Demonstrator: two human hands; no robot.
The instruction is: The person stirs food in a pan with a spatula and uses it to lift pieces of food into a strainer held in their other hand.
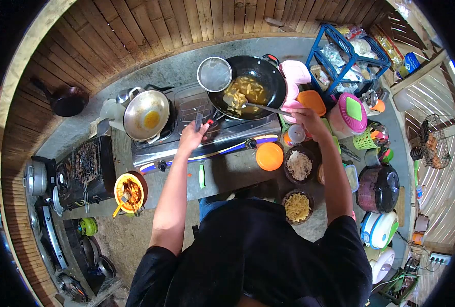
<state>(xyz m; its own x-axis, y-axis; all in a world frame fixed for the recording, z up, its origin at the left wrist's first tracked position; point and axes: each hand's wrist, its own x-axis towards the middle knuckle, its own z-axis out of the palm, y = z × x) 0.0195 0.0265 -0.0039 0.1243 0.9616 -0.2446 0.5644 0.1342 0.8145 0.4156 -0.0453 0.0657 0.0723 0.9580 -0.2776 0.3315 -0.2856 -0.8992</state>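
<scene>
My left hand (191, 138) is closed around the handle of a round mesh strainer (214, 74), whose bowl hangs over the left rim of a black wok (272, 77). The wok's near handle, with a red part, lies right by my left thumb. My right hand (311, 123) grips the long handle of a metal cooking spatula (268, 108). Its head is down in the wok among yellowish-brown food pieces (253, 91) in liquid, so its exact shape is partly hidden. The wok rests on the right side of a gas stove (186, 153).
A second pan (156, 107) with a little oil sits on the stove's left. An orange lid (269, 156), a bowl of white shredded food (299, 166) and a bowl of yellow pieces (297, 206) stand near my right arm. An orange-rimmed bowl (119, 190) is at left, a blue rack (335, 82) at back right.
</scene>
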